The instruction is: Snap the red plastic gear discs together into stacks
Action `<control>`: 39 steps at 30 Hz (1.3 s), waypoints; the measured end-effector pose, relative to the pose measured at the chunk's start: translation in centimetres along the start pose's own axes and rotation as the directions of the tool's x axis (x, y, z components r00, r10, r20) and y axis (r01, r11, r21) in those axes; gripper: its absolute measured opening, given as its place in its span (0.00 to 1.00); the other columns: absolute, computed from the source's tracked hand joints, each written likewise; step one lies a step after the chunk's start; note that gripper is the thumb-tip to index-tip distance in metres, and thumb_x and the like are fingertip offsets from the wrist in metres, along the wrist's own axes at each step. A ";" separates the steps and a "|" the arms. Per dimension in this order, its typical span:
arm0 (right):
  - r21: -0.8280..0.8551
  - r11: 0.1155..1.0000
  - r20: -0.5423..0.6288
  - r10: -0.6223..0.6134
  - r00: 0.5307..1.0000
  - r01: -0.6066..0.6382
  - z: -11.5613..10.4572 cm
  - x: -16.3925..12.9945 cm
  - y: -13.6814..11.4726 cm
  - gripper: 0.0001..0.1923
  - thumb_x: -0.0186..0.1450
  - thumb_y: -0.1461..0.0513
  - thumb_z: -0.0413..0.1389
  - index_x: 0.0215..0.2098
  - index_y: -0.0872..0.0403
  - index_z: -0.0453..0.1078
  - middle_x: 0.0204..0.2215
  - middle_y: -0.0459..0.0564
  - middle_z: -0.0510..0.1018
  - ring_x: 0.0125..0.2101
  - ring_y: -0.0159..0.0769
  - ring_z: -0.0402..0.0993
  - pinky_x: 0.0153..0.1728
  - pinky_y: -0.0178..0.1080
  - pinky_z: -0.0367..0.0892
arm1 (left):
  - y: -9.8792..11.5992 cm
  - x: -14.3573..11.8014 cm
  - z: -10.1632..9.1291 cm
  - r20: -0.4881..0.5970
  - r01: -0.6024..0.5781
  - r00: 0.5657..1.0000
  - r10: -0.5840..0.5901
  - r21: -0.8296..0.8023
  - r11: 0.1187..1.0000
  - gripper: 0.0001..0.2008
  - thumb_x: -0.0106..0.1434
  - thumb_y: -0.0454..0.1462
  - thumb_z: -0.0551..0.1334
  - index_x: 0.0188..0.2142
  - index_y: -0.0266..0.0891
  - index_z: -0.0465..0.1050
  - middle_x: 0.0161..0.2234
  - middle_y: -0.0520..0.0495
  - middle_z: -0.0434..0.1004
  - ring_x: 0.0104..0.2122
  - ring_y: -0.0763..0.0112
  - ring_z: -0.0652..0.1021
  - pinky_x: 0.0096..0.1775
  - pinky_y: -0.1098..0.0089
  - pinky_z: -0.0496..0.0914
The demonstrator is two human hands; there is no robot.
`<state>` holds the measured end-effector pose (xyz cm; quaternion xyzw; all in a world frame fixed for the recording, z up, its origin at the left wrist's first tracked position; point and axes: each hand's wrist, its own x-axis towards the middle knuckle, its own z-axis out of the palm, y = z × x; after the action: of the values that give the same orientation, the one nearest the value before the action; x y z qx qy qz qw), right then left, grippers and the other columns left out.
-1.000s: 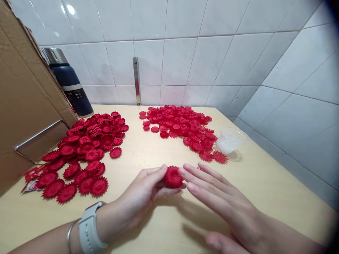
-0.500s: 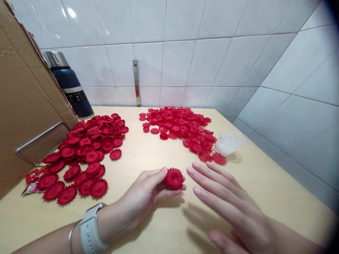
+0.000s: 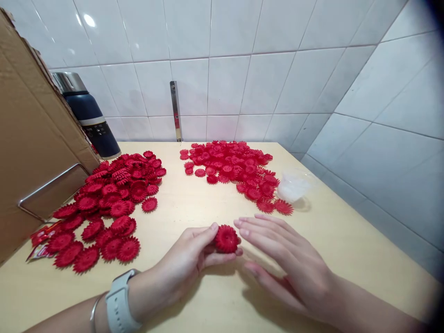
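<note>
In the head view, my left hand [image 3: 187, 259] grips a red flower-shaped disc [image 3: 226, 239] with a toothed edge, thumb on top and fingers beneath. A dimple marks the disc's middle. My right hand [image 3: 284, 259] is just right of it, fingers stretched out and thumb apart, holding nothing. Its fingertips come close to the disc's edge; whether they touch it I cannot tell. Many similar red discs lie in a pile on the left [image 3: 118, 189] and in another pile at the back [image 3: 232, 162].
A cardboard box [image 3: 38, 134] with a metal wire handle stands at the left. Behind it leans a dark blue bottle [image 3: 92, 115]. A clear container with white material [image 3: 293, 187] sits right of the back pile. Small red-and-white packets [image 3: 43, 238] lie by the box. Tiled walls bound the table [image 3: 187, 199].
My right hand has moved left, closer to the red disc, and its fingers have drawn nearer together. My left hand keeps hold of the disc. The view has shifted slightly.
</note>
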<state>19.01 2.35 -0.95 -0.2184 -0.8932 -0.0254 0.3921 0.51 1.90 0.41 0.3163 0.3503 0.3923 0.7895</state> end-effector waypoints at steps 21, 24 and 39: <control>0.255 0.938 0.065 0.228 0.972 -0.237 0.4 0.4 -0.7 0.09 0.65 0.66 0.46 0.42 0.59 0.65 0.29 0.53 0.78 0.29 0.34 0.76 0.29 0.34 0.72 | -0.2 -0.7 0.6 0.011 0.119 0.992 -0.125 0.229 0.966 0.07 0.52 0.36 0.66 0.30 0.34 0.76 0.30 0.47 0.74 0.29 0.74 0.72 0.34 0.74 0.65; 0.188 0.922 0.106 0.323 0.940 -0.338 0.4 0.1 -0.7 0.15 0.63 0.64 0.50 0.49 0.59 0.62 0.35 0.55 0.78 0.34 0.36 0.76 0.33 0.35 0.73 | -0.1 -0.7 0.6 -0.010 0.106 0.994 -0.106 0.174 0.979 0.04 0.54 0.34 0.65 0.30 0.34 0.75 0.29 0.48 0.74 0.29 0.74 0.73 0.37 0.72 0.66; 0.009 1.000 -0.182 -0.018 0.983 0.020 0.5 1.6 -1.2 0.15 0.57 0.70 0.47 0.13 0.53 0.57 0.12 0.43 0.55 0.15 0.30 0.48 0.17 0.37 0.45 | -0.2 -1.1 0.6 0.132 0.003 0.988 -0.075 0.475 0.880 0.07 0.57 0.37 0.61 0.33 0.36 0.74 0.29 0.50 0.71 0.31 0.72 0.71 0.36 0.72 0.64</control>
<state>17.22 1.99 0.04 -0.2045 -0.8558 -0.0440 0.4731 0.53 0.72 0.91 0.5201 0.3827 0.2546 0.7198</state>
